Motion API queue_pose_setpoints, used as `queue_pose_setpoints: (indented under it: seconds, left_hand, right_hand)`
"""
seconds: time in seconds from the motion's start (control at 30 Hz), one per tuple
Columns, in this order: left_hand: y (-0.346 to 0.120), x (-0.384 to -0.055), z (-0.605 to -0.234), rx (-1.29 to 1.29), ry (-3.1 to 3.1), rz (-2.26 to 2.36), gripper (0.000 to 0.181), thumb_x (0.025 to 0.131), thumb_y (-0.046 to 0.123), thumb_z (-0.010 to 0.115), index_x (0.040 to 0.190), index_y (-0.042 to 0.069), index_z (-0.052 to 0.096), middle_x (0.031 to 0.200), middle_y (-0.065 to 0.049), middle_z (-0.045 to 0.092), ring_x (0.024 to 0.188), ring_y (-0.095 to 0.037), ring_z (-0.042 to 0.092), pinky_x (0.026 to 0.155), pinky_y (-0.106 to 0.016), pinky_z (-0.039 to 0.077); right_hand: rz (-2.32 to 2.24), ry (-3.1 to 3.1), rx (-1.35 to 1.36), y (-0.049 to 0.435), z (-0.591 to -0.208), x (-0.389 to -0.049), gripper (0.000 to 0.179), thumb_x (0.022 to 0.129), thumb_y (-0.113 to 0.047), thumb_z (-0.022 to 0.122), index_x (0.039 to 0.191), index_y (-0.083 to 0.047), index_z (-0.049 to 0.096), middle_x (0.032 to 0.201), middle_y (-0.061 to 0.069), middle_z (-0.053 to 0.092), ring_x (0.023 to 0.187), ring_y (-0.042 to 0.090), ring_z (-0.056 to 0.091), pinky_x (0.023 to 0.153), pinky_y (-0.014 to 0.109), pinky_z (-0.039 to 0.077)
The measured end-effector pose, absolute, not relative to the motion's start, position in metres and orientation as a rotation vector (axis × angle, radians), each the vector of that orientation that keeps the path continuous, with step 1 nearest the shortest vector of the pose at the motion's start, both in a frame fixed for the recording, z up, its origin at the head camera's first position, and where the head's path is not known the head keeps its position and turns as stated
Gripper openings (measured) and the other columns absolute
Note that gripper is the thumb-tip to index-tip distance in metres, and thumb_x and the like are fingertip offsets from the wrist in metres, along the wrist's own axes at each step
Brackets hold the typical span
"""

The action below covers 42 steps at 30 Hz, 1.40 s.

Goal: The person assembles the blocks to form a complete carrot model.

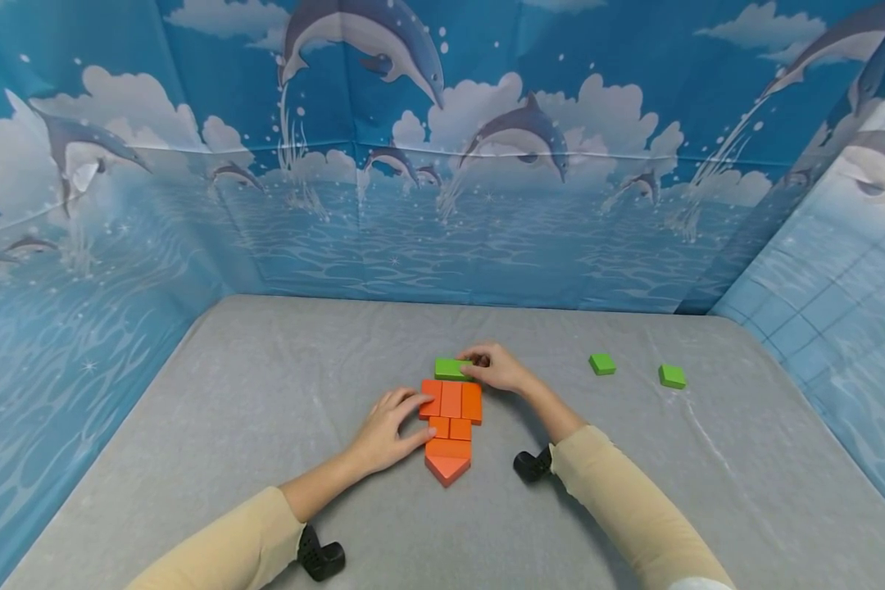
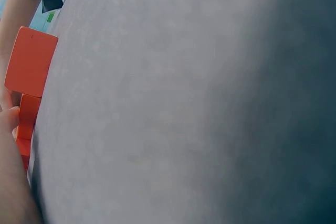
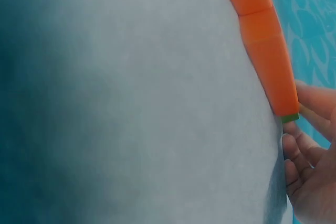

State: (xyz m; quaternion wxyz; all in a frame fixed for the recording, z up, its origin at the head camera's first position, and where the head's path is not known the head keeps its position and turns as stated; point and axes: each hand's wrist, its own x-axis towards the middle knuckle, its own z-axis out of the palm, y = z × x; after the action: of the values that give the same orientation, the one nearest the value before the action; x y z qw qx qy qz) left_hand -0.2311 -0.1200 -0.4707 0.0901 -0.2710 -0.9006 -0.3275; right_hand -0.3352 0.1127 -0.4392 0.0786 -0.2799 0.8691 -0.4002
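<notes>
On the grey table, orange blocks (image 1: 451,399) lie flat and touching, forming a figure with a pointed block (image 1: 447,469) at its near end. A green rectangular block (image 1: 450,369) lies across the far end of this group. My right hand (image 1: 496,367) pinches that green block at its right end, thumb on the near side. In the right wrist view only a sliver of the green block (image 3: 290,118) shows beyond the orange ones. My left hand (image 1: 383,430) rests against the left side of the orange blocks, its fingers and thumb spread and touching them.
Two small green blocks (image 1: 601,365) lie apart on the right part of the table. A blue dolphin-print curtain (image 1: 442,238) stands behind and along both sides. Black wrist cameras (image 1: 533,465) hang below both sleeves, close to the tabletop (image 1: 280,360).
</notes>
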Motion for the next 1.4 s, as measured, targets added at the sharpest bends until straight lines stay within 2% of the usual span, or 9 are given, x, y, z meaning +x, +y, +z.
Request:
queue_pose_setpoints:
  seconds: [0.8,1.0,1.07,1.23,1.3,1.4]
  left_hand:
    - [-0.119,-0.23,-0.472,-0.8,-2.66,-0.983,0.049,0.084,0.037,0.064,0.127,0.015,0.054,0.121,-0.008,0.051,0.111,-0.024,0.045,0.092,-0.048,0.036]
    - [-0.119,-0.231,-0.473,-0.799,-2.663,-0.979,0.05,0.084,0.038,0.064,0.127,0.015,0.054,0.121,-0.008,0.051,0.112,-0.024,0.045,0.093,-0.048,0.035]
    - [-0.119,-0.231,-0.473,-0.799,-2.661,-0.971,0.05,0.084,0.038,0.063,0.127,0.015,0.054,0.121,-0.008,0.051,0.112,-0.025,0.045,0.093,-0.048,0.035]
    - [-0.119,-0.23,-0.473,-0.801,-2.664,-0.962,0.05,0.084,0.038,0.063,0.127,0.015,0.054,0.123,-0.01,0.05,0.114,-0.026,0.044,0.094,-0.049,0.035]
    - [-0.119,-0.23,-0.474,-0.805,-2.662,-0.968,0.05,0.084,0.037,0.063,0.127,0.015,0.054,0.123,-0.01,0.05,0.114,-0.026,0.044,0.094,-0.049,0.035]
    - [-0.119,-0.23,-0.474,-0.806,-2.661,-0.974,0.05,0.084,0.037,0.063,0.127,0.014,0.054,0.123,-0.011,0.05,0.114,-0.027,0.044,0.094,-0.049,0.035]
  right_hand:
    - [-1.168,2.511,-0.778,0.118,-0.441,-0.336,0.026,0.089,-0.019,0.059,0.11,-0.005,0.066,0.079,0.005,0.059,0.058,0.014,0.043,0.051,0.025,0.037]
    - [-1.242,2.44,-0.903,0.122,-0.441,-0.336,0.03,0.089,-0.029,0.059,0.109,-0.007,0.066,0.076,0.002,0.057,0.056,0.011,0.042,0.05,0.025,0.036]
    - [-1.266,2.435,-0.924,0.123,-0.44,-0.336,0.031,0.09,-0.028,0.058,0.11,-0.006,0.065,0.078,0.004,0.058,0.056,0.011,0.042,0.05,0.026,0.037]
    - [-1.381,2.558,-0.802,0.135,-0.433,-0.335,0.03,0.091,-0.014,0.056,0.115,0.004,0.06,0.091,0.016,0.059,0.069,0.02,0.05,0.057,0.028,0.04]
    - [-1.454,2.622,-0.728,0.15,-0.429,-0.335,0.03,0.091,-0.012,0.056,0.115,0.006,0.058,0.095,0.019,0.058,0.076,0.026,0.053,0.06,0.029,0.042]
    - [-1.493,2.74,-0.659,0.183,-0.426,-0.337,0.031,0.091,-0.012,0.056,0.117,0.007,0.057,0.097,0.019,0.057,0.08,0.028,0.055,0.062,0.03,0.043]
